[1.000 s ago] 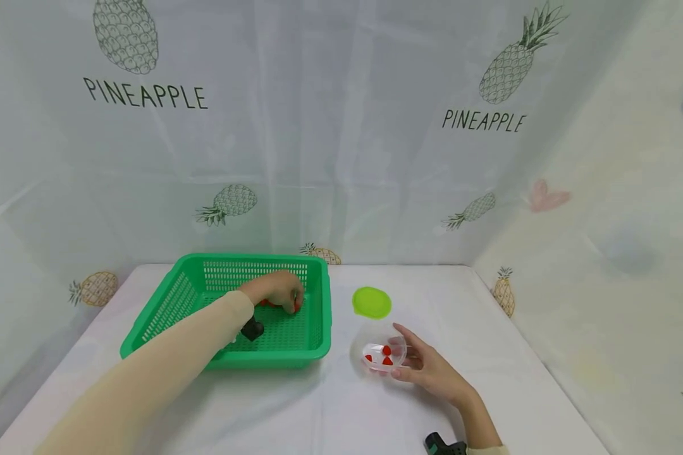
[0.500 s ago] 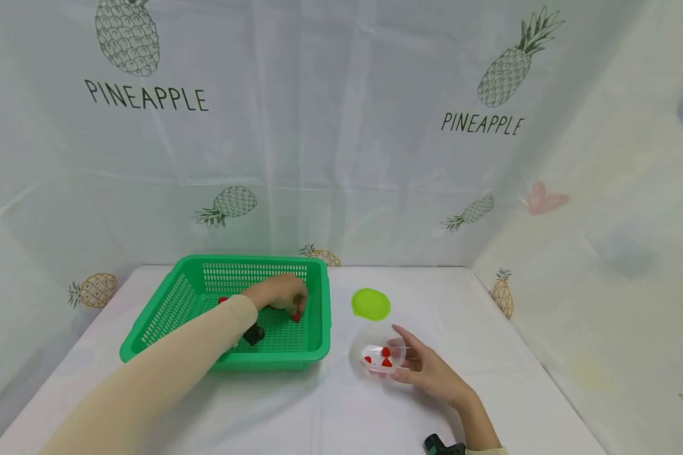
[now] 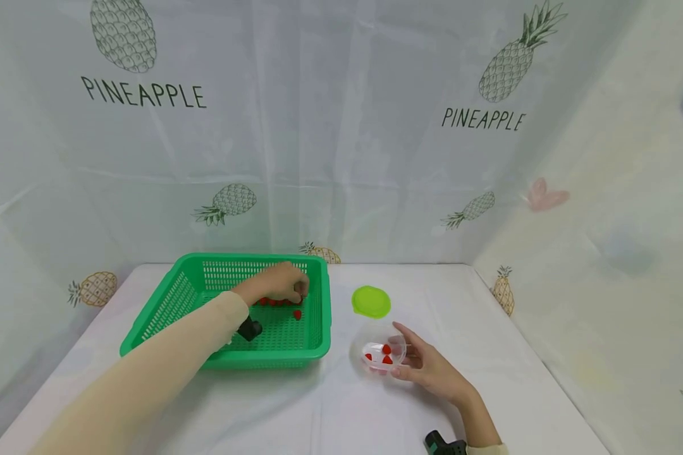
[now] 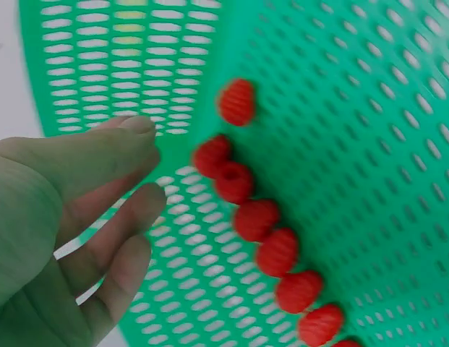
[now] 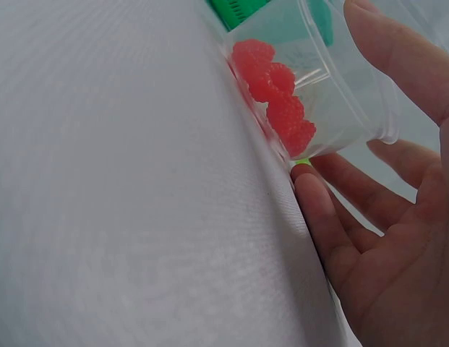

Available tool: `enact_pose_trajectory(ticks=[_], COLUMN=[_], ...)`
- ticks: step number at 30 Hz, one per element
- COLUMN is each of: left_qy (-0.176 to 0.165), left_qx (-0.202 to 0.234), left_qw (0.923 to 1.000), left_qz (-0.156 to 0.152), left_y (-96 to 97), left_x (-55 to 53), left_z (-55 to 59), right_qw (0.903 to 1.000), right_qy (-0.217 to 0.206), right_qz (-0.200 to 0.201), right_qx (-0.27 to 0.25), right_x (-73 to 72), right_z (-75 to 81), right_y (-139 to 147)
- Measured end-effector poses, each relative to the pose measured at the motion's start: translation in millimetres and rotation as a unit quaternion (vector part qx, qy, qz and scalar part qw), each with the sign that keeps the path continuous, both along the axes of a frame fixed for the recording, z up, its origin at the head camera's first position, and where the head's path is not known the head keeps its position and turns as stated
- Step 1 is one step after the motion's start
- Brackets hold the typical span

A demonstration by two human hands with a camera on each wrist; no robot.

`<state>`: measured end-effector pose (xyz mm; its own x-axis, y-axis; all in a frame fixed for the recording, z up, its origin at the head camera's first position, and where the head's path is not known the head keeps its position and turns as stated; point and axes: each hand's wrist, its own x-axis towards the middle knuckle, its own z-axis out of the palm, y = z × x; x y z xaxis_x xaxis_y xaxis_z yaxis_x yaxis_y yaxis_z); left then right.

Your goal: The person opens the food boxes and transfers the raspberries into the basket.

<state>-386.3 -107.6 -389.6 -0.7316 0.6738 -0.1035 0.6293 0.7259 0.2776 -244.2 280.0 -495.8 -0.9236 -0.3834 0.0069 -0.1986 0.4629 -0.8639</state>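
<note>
In the head view my left hand (image 3: 281, 282) is over the far right part of a green basket (image 3: 239, 361). The left wrist view shows its fingers loosely bent, with nothing visible in them, beside a row of red raspberries (image 4: 277, 251) along the basket's side. One raspberry (image 4: 237, 102) lies apart from that row. My right hand (image 3: 435, 373) holds a clear plastic cup (image 5: 336, 119) from the right, thumb and fingers around it. Several raspberries (image 5: 285, 110) sit in the bottom of the cup, which stands on the table.
A lime-green lid (image 3: 371, 302) lies on the white table (image 3: 432, 303) behind the cup. Pineapple-printed cloth (image 3: 341, 126) hangs behind and at the sides. A black wrist device (image 3: 250, 328) on my left arm is inside the basket's outline.
My left hand has moved away from the single raspberry, up toward the basket's back, and that raspberry now lies uncovered. My right hand and the cup have stayed in place.
</note>
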Motion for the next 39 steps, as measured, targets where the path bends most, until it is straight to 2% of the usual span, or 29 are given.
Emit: enact_pose_trajectory(ticks=[3, 10, 19, 24, 27, 32, 39], left_qy=[0.025, 0.046, 0.034, 0.033, 0.025, 0.019, 0.018], left_qx=[0.038, 0.092, 0.13, 0.143, 0.153, 0.162, 0.155], left_qw=[0.999, 0.9947, 0.9903, 0.9887, 0.9878, 0.986, 0.9857], left_qz=[0.0, -0.005, -0.035, -0.029, -0.008, 0.033, 0.063], left_y=[2.1, 25.5, 74.1, 100.3, 113.4, 131.5, 150.6], left_x=[6.2, 33.3, 69.1, 84.0, 91.4, 97.3, 101.2], left_z=[11.4, 33.1, 38.3, 33.6, 28.1, 10.9, -13.8], right_qw=[1.0, 1.0, 0.9999, 0.9999, 0.9999, 0.9998, 0.9997], right_qy=[0.002, -0.004, -0.011, -0.012, -0.015, -0.016, -0.019], right_qz=[-0.001, 0.001, -0.001, 0.003, 0.002, 0.002, -0.001], right_qx=[0.005, 0.002, 0.001, -0.008, -0.008, -0.012, -0.012], right_x=[-0.1, 0.9, 0.9, 0.9, 0.9, 1.2, 2.0], right_z=[1.6, 3.6, 3.4, 3.3, 3.0, 3.1, 3.4], right_y=[-0.2, 0.4, -0.1, 0.0, 0.0, -0.2, -0.7])
